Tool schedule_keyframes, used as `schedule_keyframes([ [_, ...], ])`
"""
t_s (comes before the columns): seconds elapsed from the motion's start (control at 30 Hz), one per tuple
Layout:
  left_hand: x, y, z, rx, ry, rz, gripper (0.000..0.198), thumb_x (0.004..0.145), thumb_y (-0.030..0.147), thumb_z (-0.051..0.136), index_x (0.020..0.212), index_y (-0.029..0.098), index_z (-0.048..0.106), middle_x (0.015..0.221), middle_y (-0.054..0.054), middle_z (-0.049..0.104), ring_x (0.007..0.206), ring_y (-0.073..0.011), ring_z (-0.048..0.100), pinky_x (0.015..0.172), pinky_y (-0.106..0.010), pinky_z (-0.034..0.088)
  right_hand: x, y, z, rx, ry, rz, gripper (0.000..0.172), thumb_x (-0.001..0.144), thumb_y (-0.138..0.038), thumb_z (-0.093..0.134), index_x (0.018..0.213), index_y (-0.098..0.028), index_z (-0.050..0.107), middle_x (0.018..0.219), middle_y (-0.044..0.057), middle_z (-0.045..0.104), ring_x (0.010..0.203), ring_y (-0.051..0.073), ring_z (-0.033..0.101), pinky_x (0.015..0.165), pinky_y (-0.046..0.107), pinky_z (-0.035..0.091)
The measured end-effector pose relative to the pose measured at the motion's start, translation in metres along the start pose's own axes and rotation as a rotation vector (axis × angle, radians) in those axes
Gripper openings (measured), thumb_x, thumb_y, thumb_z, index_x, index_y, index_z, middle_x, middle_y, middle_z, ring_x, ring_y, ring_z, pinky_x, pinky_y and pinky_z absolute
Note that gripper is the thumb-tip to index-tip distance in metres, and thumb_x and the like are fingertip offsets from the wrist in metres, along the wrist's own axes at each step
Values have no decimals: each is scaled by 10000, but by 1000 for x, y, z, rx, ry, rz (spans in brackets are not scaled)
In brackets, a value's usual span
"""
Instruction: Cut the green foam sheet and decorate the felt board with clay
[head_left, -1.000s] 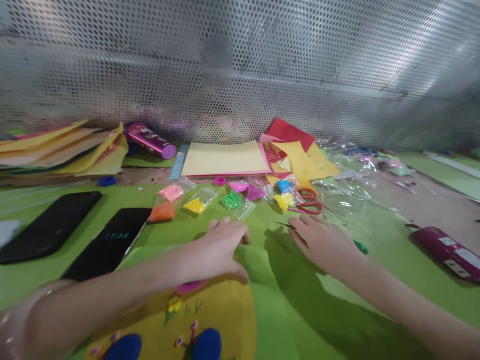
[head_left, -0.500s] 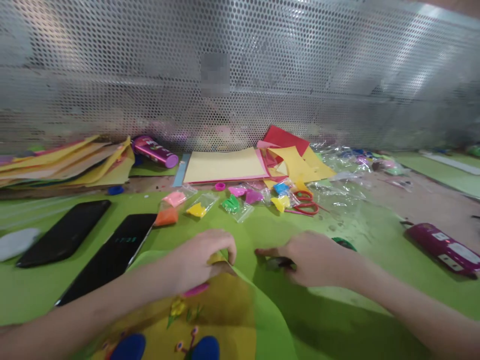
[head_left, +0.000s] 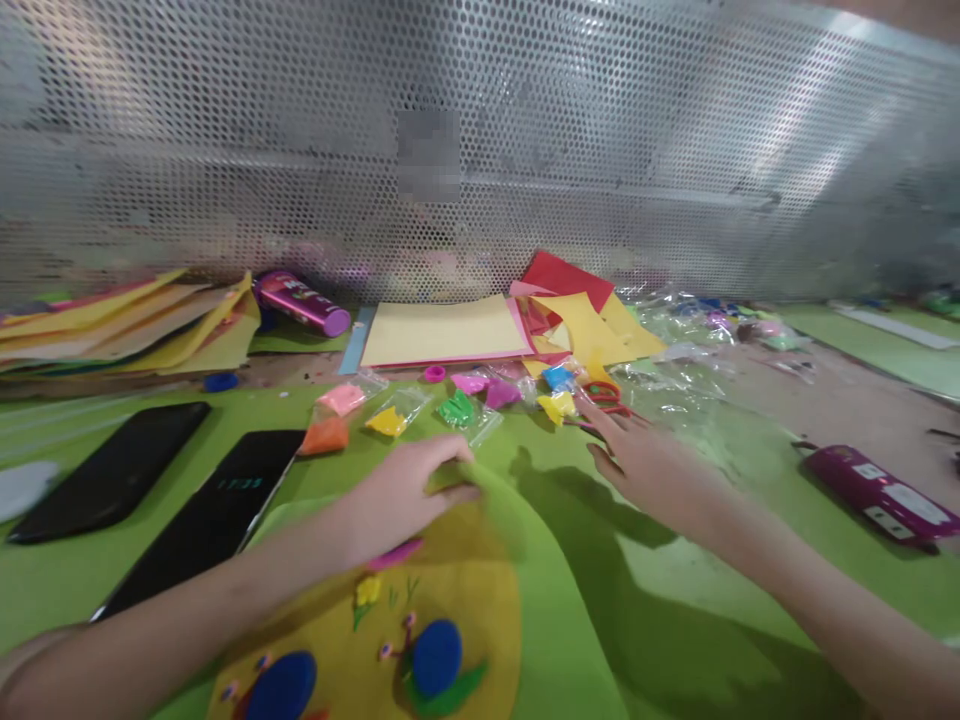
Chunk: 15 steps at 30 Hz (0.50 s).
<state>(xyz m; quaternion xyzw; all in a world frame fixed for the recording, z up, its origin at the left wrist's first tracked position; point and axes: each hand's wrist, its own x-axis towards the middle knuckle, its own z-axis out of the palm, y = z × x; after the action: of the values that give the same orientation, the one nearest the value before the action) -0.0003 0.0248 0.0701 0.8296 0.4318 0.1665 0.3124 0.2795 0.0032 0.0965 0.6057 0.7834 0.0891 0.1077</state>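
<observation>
Perforated metal screen behind green craft table (head_left: 675, 560). Left hand (head_left: 397, 490) pinches far edge of green sheet (head_left: 555, 620), lifting it off yellow artwork (head_left: 450, 610). Right hand (head_left: 645, 465) open, empty, fingers extended toward red scissors (head_left: 604, 395).

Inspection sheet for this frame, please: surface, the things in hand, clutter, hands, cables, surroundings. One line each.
Surface: green felt mat over a brownish table.
Things in hand: yellow felt picture with blue shapes, lying on a green sheet; red scissors just beyond the right fingertips.
Clutter: small bags of coloured bits, two black phones, purple tube, paper stacks, clear wrappers, maroon case.
Hands: left hand pinches the top edge of the picture and sheet; right hand is open, stretched toward the scissors, holding nothing.
Cables: nothing seen.
Surroundings: perforated metal screen behind the table.
</observation>
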Motion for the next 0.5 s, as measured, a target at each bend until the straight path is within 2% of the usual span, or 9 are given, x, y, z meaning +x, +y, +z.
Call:
schedule_keyframes([
  [0.1, 3, -3, 0, 33, 24, -2, 196, 967, 300, 625, 1091, 149, 628, 1128, -75, 647, 1036, -228, 637, 919, -449, 538, 5, 6, 15, -15, 50, -85, 301, 1005, -204, 663, 1288, -159, 571, 1169, 82, 616, 1025, 253, 640, 834, 422, 594],
  [0.23, -9, -15, 3, 54, 33, 31, 251, 967, 310, 621, 1167, 157, 611, 1218, -94, 624, 1133, -263, 608, 996, -513, 493, 3, 10, 28, -34, 119, -115, 370, 986, -211, 687, 1326, -165, 549, 1240, 102, 580, 1113, 294, 597, 922, 505, 549],
  [0.33, -22, -24, 6, 44, 48, 100, 188, 967, 300, 615, 1085, 154, 628, 1220, -91, 622, 1199, -274, 570, 1043, -533, 449, -3, 4, 25, 19, 142, -202, 443, 946, -94, 687, 1352, -196, 544, 1374, 108, 493, 1262, 344, 487, 991, 562, 501],
  [0.4, -28, -28, 8, 36, 64, 143, 146, 973, 295, 598, 1001, 156, 634, 1210, -87, 624, 1235, -272, 543, 1063, -530, 428, -7, -3, 22, 72, 129, -303, 556, 891, 18, 673, 1372, -226, 538, 1485, 101, 388, 1354, 378, 375, 1035, 600, 457],
  [0.5, -32, -28, 9, 32, 69, 171, 156, 976, 298, 588, 922, 158, 630, 1207, -87, 626, 1251, -269, 530, 1065, -520, 429, -11, -9, 18, 147, 104, -420, 624, 824, 91, 669, 1351, -228, 569, 1553, 100, 295, 1413, 415, 258, 1062, 636, 412],
])
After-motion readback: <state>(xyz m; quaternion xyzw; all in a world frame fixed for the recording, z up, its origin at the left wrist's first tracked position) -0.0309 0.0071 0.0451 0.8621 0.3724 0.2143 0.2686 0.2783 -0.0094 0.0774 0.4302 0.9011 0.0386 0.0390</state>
